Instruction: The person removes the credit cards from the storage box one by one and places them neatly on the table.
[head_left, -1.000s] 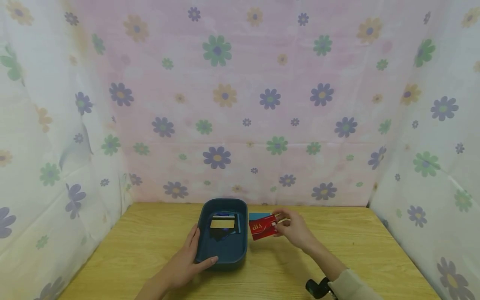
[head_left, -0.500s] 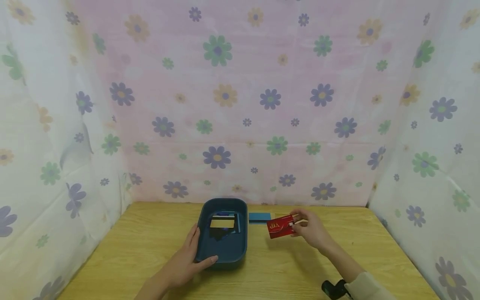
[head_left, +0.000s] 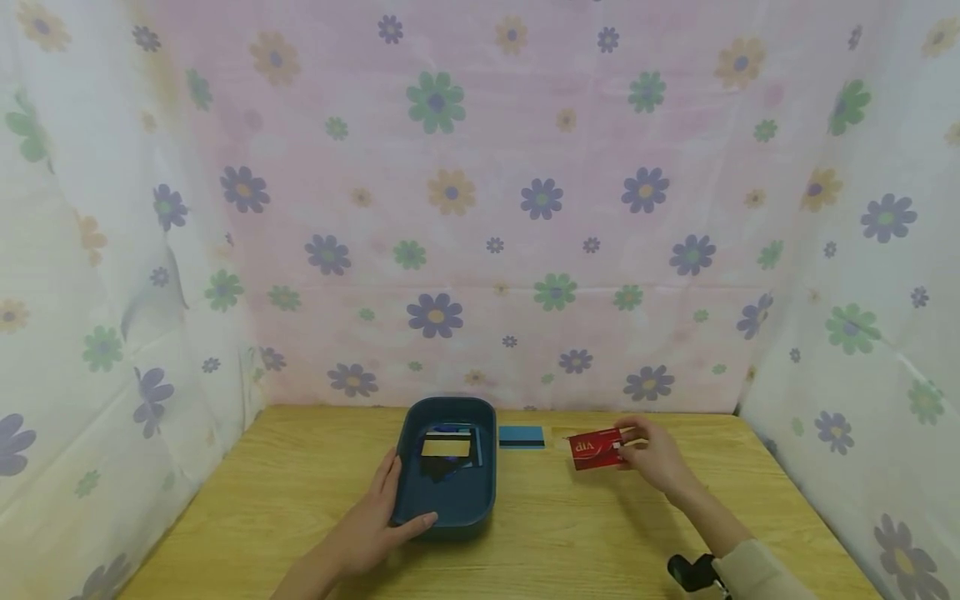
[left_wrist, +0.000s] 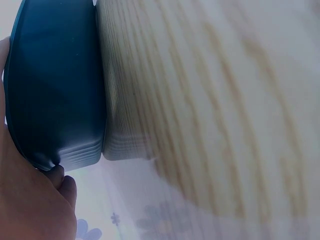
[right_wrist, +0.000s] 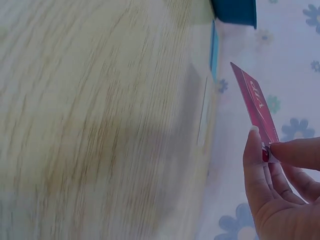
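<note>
A dark blue plastic box (head_left: pixel 452 504) stands near the middle of the wooden table. My left hand (head_left: pixel 369 523) holds its left side, thumb over the near rim and fingers along the outer wall. Inside the box lie several overlapping cards, a gold one (head_left: pixel 444 448) with a dark stripe on top. Between thumb and fingers, my right hand (head_left: pixel 662 458) pinches the right end of a red VIP card (head_left: pixel 594 450) above the table. To the box's right, a blue card (head_left: pixel 522 437) with a black stripe lies flat. Partly behind the red card, a pale gold card (head_left: pixel 558 444) is hard to make out.
Flower-patterned cloth (head_left: pixel 480 208) hangs behind the table (head_left: pixel 262 492) and along both sides. A black object (head_left: pixel 692 572) sits at the right wrist, beside a beige sleeve (head_left: pixel 757 571). In the right wrist view, the pale card (right_wrist: pixel 204 112) lies near the table's far edge.
My right hand has carried the red VIP card rightward, away from the box, uncovering the blue card. The left hand and the box have stayed put.
</note>
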